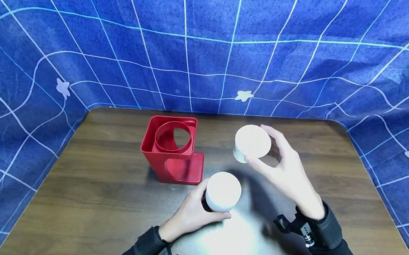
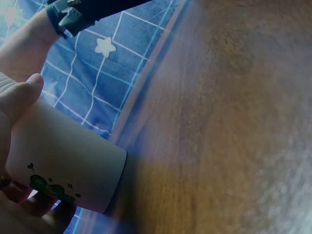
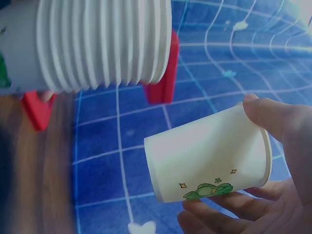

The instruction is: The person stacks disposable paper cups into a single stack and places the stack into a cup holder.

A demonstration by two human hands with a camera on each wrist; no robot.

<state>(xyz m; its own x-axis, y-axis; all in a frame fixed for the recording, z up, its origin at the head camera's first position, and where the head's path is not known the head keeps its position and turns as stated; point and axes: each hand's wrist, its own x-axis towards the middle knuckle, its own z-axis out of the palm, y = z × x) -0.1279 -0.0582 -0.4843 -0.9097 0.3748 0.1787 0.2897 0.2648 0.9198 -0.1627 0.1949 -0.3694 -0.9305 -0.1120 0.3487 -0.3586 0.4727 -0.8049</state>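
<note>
My left hand (image 1: 192,208) grips a stack of nested white paper cups (image 1: 223,191), the fingers and thumb around its side. Several ridged rims of that cup stack (image 3: 105,44) show in the right wrist view. My right hand (image 1: 287,170) holds one white paper cup (image 1: 251,142) by its rim, thumb on one side and fingers on the other. Green printed figures mark this single cup (image 3: 209,156) near its base. Both hands are above the table, with the cup mouths facing up. The right-hand cup is farther back and to the right of the stack.
A red holder (image 1: 197,171) stands left of the hands, with a square top, a round ring inside and a flat foot at its right. The wooden table (image 1: 95,183) reaches a blue curtain-like cloth (image 1: 210,56) at the back and sides.
</note>
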